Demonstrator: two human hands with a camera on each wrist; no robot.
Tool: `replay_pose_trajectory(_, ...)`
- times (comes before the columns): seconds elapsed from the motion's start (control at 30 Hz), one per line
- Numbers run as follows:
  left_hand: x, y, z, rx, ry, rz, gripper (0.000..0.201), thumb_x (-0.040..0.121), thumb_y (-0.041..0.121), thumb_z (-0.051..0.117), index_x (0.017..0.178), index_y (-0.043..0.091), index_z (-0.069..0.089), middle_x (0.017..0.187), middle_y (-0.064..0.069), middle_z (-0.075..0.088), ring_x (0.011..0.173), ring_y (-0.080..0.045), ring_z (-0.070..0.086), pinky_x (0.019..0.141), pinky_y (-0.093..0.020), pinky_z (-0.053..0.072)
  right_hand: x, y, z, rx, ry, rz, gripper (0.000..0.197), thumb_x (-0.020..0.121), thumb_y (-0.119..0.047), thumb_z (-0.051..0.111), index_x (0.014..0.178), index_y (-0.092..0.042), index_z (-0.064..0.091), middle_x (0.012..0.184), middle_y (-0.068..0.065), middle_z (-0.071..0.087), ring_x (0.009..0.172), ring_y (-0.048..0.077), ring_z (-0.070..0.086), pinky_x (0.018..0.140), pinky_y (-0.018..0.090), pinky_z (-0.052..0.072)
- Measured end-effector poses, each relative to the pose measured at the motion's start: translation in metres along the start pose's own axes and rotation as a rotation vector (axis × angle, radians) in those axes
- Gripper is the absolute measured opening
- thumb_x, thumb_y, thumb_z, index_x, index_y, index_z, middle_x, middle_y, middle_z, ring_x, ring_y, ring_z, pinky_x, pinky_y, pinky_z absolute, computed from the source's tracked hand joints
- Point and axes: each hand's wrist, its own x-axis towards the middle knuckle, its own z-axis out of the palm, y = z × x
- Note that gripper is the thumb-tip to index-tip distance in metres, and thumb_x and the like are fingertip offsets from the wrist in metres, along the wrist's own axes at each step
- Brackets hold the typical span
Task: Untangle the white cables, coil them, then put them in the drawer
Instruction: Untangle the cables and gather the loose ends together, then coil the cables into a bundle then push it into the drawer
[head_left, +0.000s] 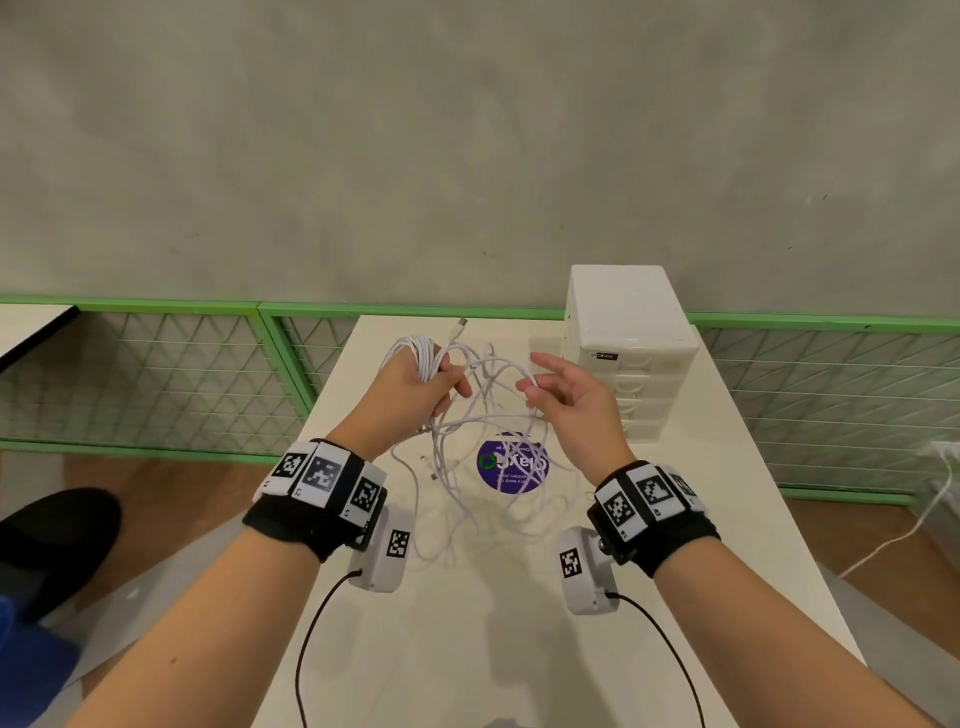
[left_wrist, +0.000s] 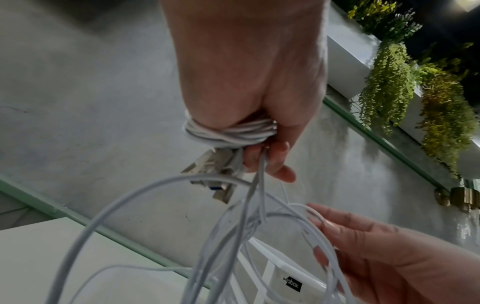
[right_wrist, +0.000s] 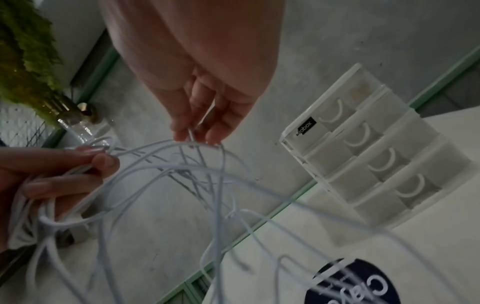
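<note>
Dangling over the table, the white cables hung between your hands: your left hand gripped a coiled bundle, your right hand pinched one loop, drawer unit at two o'clock.

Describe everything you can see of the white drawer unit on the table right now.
The drawer unit is a small white, plastic-looking tower standing upright on the white table, near its far edge, beyond the right hand. The right wrist view shows four stacked drawers, each with a curved handle, all pushed in. A small black label sits at the top front corner. Neither a hand nor the cables touch it.
</note>
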Motion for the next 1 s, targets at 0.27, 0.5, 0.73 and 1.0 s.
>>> replay_pose_trajectory(0.27,-0.004,0.005,0.003,-0.060,-0.088,0.032,0.030,0.096,0.006,0.049,0.070,0.021,0.049,0.085,-0.030,0.066,0.051,-0.022,0.035,0.049,-0.030,0.030,-0.006,0.006,0.007,-0.604,-0.128,-0.058,0.024,0.090,-0.015,0.055,0.105,-0.022,0.072,0.102,-0.001,0.072,0.087,0.011,0.064,0.079,0.025,0.049)
replay_pose_trajectory(0.5,-0.011,0.007,0.007,0.042,-0.280,-0.006,0.016,0.097,0.006,0.049,0.087,-0.006,0.050,0.051,0.007,0.061,0.042,-0.010,0.038,0.044,-0.019,0.034,-0.004,-0.006,0.011,-0.758,-0.054,-0.181,0.020,0.090,-0.019,0.056,0.098,-0.016,0.074,0.095,0.004,0.073,0.079,0.018,0.063,0.070,0.023,0.046)
replay_pose_trajectory(0.73,-0.017,0.007,0.013,0.021,-0.394,-0.010,0.018,0.093,-0.001,0.051,0.077,0.006,0.045,0.057,-0.003,0.060,0.043,-0.013,0.037,0.042,-0.019,0.032,-0.011,-0.006,0.022,-0.924,-0.268,-0.015,0.020,0.089,-0.019,0.054,0.091,-0.011,0.073,0.083,0.012,0.069,0.077,0.026,0.058,0.062,0.024,0.032)
replay_pose_trajectory(1.0,-0.016,0.017,0.020,0.053,-0.513,-0.014,0.030,0.091,-0.002,0.051,0.063,0.007,0.049,0.054,-0.004,0.051,0.039,-0.007,0.039,0.042,-0.016,0.032,-0.015,-0.003,0.022,-0.591,-0.137,-0.048,0.013,0.082,-0.004,0.062,0.087,-0.006,0.074,0.086,0.014,0.072,0.071,0.016,0.057,0.064,0.027,0.044)
